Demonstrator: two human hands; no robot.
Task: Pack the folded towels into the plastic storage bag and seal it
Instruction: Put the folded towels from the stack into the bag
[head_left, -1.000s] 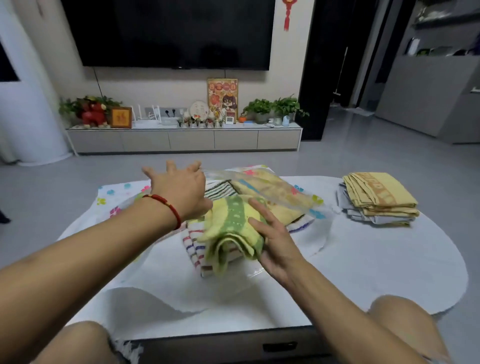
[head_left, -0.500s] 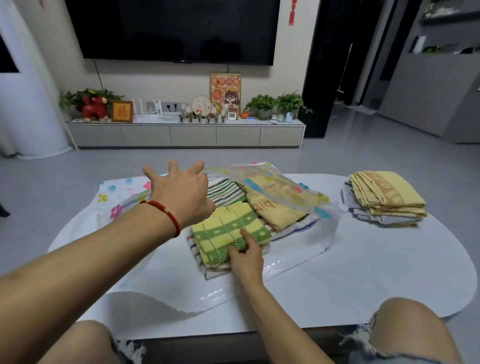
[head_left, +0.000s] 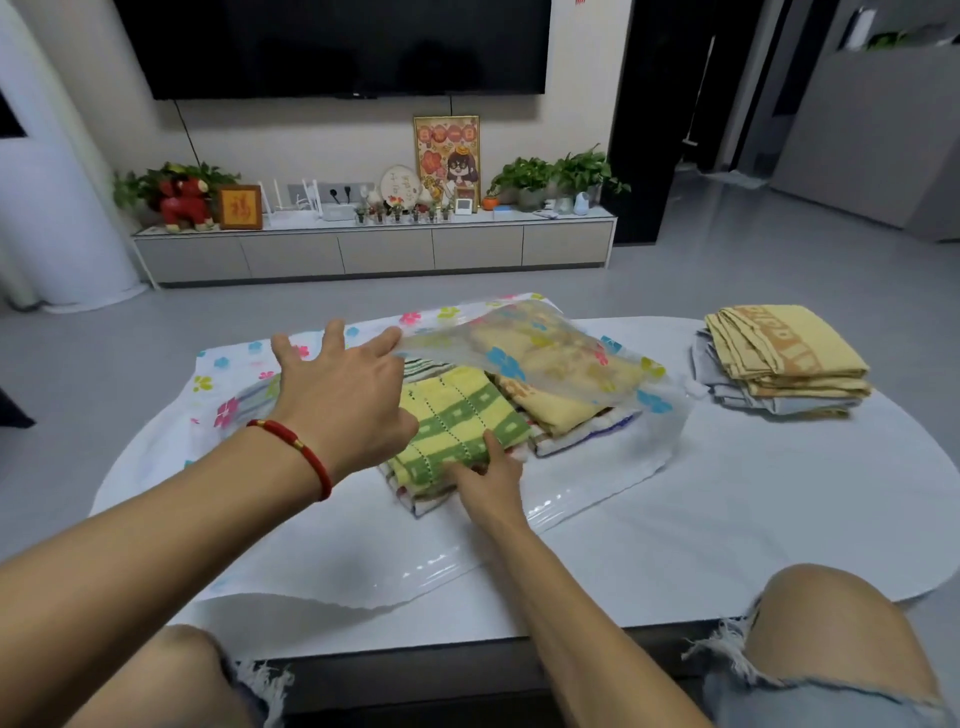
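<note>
A clear plastic storage bag (head_left: 597, 470) printed with coloured flowers lies open on the white table (head_left: 753, 519). My left hand (head_left: 343, 400), fingers spread, holds the bag's upper sheet (head_left: 545, 353) lifted by its edge. Inside the mouth lie folded towels: a green and yellow towel (head_left: 457, 415) on top of a striped one, and a yellow towel (head_left: 556, 408) beside it under the raised sheet. My right hand (head_left: 488, 475) grips the near edge of the green and yellow towel. A second stack of folded towels (head_left: 784, 358), yellow over grey, sits apart at the table's right.
My knees (head_left: 831, 623) are at the table's near edge. Beyond the table is grey floor, then a low TV cabinet (head_left: 374, 249) with plants and ornaments under a wall-mounted screen.
The green and yellow towel, held up and drooping a second ago, now lies flat on the striped towel deeper in the bag. My right hand slid forward with it. My left hand kept the sheet raised.
</note>
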